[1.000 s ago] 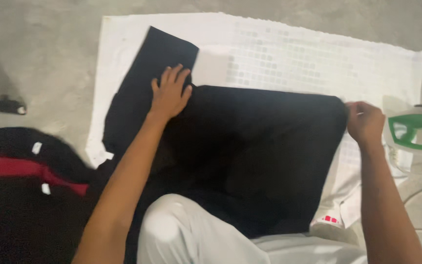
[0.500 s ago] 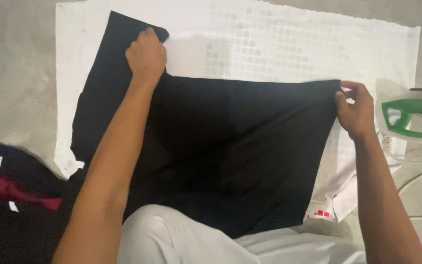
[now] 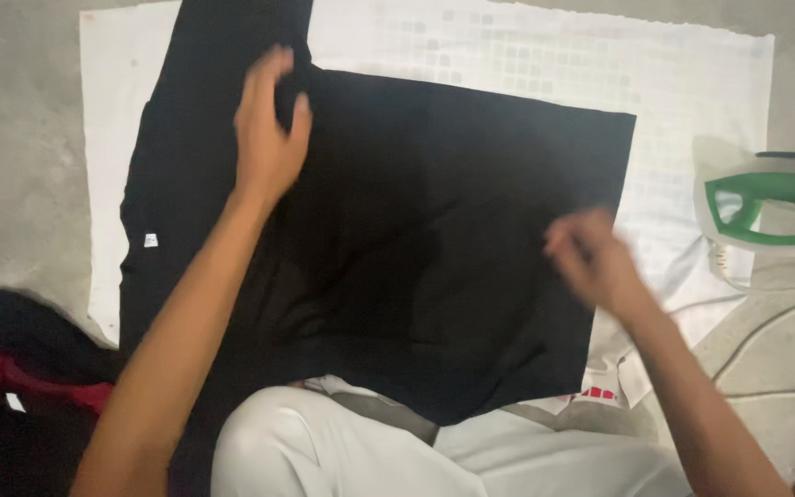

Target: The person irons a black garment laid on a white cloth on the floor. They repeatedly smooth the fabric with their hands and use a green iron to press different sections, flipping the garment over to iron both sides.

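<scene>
Your right hand has let go of the black garment; half a second ago it pinched the right edge, and now it hovers blurred over the cloth at right of centre, so you cannot tell how far its fingers are spread, and it holds nothing that shows. Your left hand remains at the upper left of the frame, fingers half curled and loose over the fold where the sleeve meets the body; whether it grips the fabric you cannot tell. The garment lies flatter than before, its right edge now straight, spread across the middle of the frame on one white checked cloth. You have one green-and-white iron at the right edge and one heap of dark and red clothes at lower left.
</scene>
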